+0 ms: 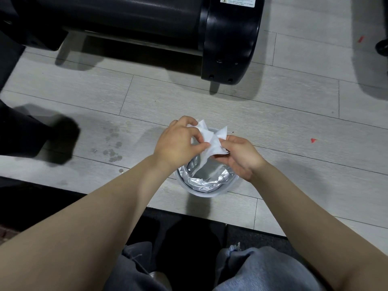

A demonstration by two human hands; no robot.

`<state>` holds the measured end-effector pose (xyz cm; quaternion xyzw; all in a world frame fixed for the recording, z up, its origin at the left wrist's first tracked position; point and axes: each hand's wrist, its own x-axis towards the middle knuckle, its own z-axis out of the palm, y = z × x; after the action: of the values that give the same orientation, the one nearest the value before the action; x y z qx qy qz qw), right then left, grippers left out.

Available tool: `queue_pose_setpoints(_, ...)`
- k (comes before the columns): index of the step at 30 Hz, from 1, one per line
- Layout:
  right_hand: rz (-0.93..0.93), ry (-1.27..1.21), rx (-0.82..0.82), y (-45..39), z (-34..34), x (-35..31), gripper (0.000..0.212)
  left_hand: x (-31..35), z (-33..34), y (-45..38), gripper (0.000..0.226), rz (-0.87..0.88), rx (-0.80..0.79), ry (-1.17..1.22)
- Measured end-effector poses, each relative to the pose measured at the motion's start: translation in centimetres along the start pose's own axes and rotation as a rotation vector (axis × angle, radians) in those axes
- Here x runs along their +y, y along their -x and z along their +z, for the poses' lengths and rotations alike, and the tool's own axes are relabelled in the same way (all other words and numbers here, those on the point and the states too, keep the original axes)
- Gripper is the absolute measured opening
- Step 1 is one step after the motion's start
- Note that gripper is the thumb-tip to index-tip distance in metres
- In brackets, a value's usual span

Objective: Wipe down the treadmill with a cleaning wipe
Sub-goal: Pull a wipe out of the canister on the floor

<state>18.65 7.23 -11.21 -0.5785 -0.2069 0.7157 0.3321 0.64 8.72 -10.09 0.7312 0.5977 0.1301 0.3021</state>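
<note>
A white cleaning wipe (pixel 212 139) hangs crumpled between both hands above a round grey tub (pixel 206 193) lined with a silver foil bag (pixel 207 179). My left hand (pixel 178 141) pinches the wipe's left side with thumb and fingers. My right hand (pixel 237 156) pinches its right side. The wipe's lower tail trails down into the foil bag. The black treadmill (pixel 228 38) lies across the top of the view, its rear end cap nearest, about an arm's length beyond the tub.
Pale wood-plank floor (pixel 273 127) surrounds the tub, with damp spots (pixel 113 152) to the left. A black mat edge (pixel 189 223) runs under my knees. Dark equipment (pixel 25 135) stands at the left. A small red scrap (pixel 313 140) lies at the right.
</note>
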Motion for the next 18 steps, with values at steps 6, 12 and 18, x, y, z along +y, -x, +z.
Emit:
queue_pose_setpoints(6,-0.014,0.045,-0.093,0.13,0.21,0.0,0.026,0.49,-0.12,-0.27,0.018,-0.073,0.011,0.039)
queue_pose_setpoints(12,-0.035,0.004,-0.156,0.32,0.0,0.1,0.023,0.61,0.3,-0.52,0.012,-0.092,-0.054,0.142)
queue_pose_setpoints(18,-0.007,-0.103,-0.192,0.4,-0.61,0.04,0.028,0.58,0.02,-0.67,0.017,-0.174,-0.107,0.393)
